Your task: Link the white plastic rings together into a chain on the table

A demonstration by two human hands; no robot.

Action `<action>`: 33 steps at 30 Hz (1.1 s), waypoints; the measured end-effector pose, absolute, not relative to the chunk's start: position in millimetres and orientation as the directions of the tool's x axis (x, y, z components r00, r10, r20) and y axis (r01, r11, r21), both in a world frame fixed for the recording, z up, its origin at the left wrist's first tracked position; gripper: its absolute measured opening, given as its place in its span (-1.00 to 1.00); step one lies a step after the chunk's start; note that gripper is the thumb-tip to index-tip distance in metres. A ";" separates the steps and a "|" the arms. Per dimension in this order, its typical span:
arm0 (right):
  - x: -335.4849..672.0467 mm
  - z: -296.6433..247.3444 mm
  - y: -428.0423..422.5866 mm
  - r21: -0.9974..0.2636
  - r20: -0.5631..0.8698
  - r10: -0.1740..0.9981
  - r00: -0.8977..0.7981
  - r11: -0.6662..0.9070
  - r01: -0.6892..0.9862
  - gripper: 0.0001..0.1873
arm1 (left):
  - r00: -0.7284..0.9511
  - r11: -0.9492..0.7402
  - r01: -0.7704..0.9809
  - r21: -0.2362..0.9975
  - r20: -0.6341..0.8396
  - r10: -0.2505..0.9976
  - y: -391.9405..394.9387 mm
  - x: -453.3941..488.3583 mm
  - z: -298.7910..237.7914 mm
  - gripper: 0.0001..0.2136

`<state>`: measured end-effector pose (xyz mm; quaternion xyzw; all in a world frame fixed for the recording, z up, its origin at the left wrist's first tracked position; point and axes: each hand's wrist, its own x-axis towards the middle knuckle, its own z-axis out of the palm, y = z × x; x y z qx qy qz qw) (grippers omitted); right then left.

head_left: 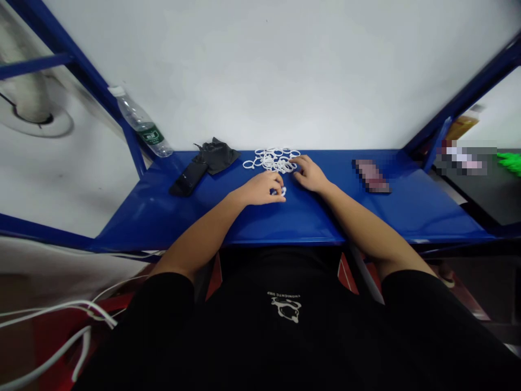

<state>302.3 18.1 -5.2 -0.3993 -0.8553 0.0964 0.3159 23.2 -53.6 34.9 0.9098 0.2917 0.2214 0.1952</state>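
Observation:
A loose pile of white plastic rings (268, 162) with small tabs lies at the back of the blue tabletop (285, 222), close to the wall. My left hand (260, 189) is in front of the pile, its fingers curled around a small white ring (284, 191) that shows only in part. Over the pile's right edge reaches my right hand (311, 174), index finger stretched onto the rings and thumb apart from it. Nothing shows lifted between those fingers.
Left of the pile are a crumpled black bag (220, 156) and a black phone (188, 178). A clear plastic bottle (142, 125) stands at the back left corner. On the right lies a blurred flat object (371, 175). Blue frame posts (468, 92) rise at both sides.

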 end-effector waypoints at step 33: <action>266.1 15.2 -33.1 -0.553 0.490 0.590 -0.641 0.779 0.294 -0.34 | 0.445 -0.628 0.593 0.505 0.444 0.778 -37.2 21.8 17.3 -0.87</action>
